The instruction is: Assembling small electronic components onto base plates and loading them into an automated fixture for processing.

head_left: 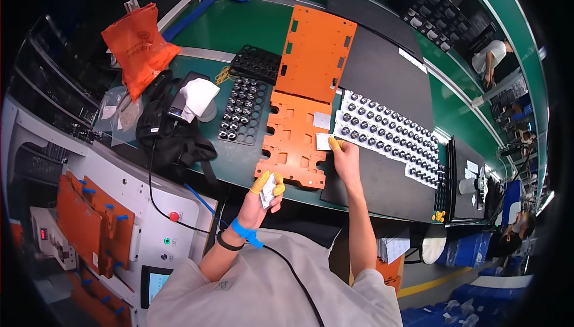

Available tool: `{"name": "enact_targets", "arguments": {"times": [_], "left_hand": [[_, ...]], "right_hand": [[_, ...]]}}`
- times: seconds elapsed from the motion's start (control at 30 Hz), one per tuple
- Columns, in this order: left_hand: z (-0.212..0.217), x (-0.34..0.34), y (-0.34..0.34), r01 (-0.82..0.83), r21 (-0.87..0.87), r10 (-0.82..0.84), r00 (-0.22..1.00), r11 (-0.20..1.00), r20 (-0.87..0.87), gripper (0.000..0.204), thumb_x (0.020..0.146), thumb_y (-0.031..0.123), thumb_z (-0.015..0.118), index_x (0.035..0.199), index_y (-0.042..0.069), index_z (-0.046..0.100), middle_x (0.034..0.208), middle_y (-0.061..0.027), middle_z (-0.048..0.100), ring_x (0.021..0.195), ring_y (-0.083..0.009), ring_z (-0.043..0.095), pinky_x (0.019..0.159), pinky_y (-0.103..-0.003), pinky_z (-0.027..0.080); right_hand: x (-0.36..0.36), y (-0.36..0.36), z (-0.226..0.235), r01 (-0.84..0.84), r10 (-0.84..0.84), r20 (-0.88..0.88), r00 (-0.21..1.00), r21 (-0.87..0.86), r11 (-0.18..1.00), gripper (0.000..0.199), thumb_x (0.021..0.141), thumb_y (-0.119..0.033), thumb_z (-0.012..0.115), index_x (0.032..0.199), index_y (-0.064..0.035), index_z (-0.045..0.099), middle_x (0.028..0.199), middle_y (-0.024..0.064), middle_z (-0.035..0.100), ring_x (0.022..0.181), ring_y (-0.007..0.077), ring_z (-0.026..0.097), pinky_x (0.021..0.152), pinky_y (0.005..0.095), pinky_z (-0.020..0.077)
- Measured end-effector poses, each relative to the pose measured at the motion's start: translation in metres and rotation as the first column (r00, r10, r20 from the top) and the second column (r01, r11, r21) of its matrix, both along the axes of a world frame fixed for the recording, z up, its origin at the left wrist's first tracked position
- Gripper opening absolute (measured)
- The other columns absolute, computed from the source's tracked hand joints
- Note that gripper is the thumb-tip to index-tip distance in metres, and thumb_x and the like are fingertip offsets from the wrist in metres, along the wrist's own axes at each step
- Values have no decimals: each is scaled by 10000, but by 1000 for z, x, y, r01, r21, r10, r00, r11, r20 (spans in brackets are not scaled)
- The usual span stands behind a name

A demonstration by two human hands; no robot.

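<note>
My left hand [250, 208], with yellow finger cots and a blue wrist strap, is closed on a small white plate [268, 193] near the table's front edge; whether it is a single plate or several cannot be made out. At the right side of the orange fixture [290, 138], my right hand [346, 161] pinches another small white plate [323, 141] between thumb and a yellow-capped finger. It is over or touching the fixture's edge; I cannot tell which. Just beyond, a similar pale plate [321, 119] lies on the fixture. The orange lid [317, 52] stands opened away from me.
Right of the fixture, rows of white plates carrying black round parts [385, 131] cover a black mat [388, 82]. To the left are a black tray [260, 115] with round parts, another tray [254, 61], a black bag [158, 109] and an orange bag [142, 49]. A cord runs from my wrist strap.
</note>
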State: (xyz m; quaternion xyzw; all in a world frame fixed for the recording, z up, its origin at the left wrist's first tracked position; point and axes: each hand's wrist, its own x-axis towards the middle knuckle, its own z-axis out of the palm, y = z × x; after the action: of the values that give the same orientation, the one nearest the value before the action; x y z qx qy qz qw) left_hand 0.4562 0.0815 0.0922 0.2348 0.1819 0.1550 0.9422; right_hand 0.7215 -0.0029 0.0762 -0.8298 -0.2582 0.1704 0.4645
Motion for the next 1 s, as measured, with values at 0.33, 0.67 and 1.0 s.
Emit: {"name": "enact_targets", "arguments": {"times": [0.33,0.67,1.0], "left_hand": [[-6,-6,12,22,12,-22,1000,1000,15,386,1076,442,422,1076,89,576,824,25,508,625,-72,451,552,-232,395],[-4,-17,21,112,107,-124,986,988,115,336,1047,345,469,1240,75,521,934,-3,507,738,-105,489,642,-259,449],[-8,-35,11,48,72,-49,999,996,19,343,1046,349,480,1246,75,529,933,-30,519,730,-136,492,641,-289,447]], "right_hand": [[-6,7,11,-63,86,120,989,-181,981,384,969,-275,688,884,99,699,583,138,548,564,123,455,546,386,414],[37,27,49,-332,322,-100,941,-449,830,214,882,-87,671,822,115,707,597,64,566,595,97,509,528,365,415],[18,29,58,-298,278,-115,954,-493,818,324,948,-221,668,890,95,715,613,97,599,517,171,586,491,347,455]]}}
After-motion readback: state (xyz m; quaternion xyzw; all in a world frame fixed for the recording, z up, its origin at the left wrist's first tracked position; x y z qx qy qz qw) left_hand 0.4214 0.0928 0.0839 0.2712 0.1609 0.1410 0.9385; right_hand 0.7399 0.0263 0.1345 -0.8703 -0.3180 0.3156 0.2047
